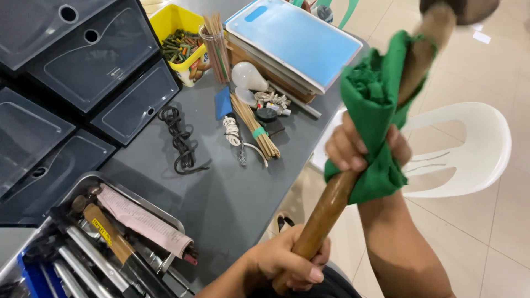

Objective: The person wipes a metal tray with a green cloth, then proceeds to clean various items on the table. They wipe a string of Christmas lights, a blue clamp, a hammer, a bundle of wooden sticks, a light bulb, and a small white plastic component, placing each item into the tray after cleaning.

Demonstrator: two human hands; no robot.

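gripped low and nearest the camera by the left hand (290,259), fist closed tight round the butt of a long wooden handle (326,212). ran up and to the right from there, long axis on a steep diagonal, away from the body and over the gap between table (243,187) and white plastic chair (469,149). held again farther up by the right hand (367,146), fingers clamped round a green cloth (375,105) wrapped about the shaft, cloth bunched above the knuckles. ended at the top edge in a dark head (461,8), mostly cut off, so kind of tool not certain.

so: left hand at the near end, right hand at the middle, both on the same shaft, well apart, bare wood showing between them.

lying to the left on the grey table, a metal tray (105,185) of tools with a rolled paper (146,223). beyond it, a coiled black cord (179,138), a bundle of thin sticks (255,126), a white bulb (247,76). farthest off, a yellow tub (174,19) of small parts, a pale blue cutting board (298,41), dark plastic drawers (94,55).
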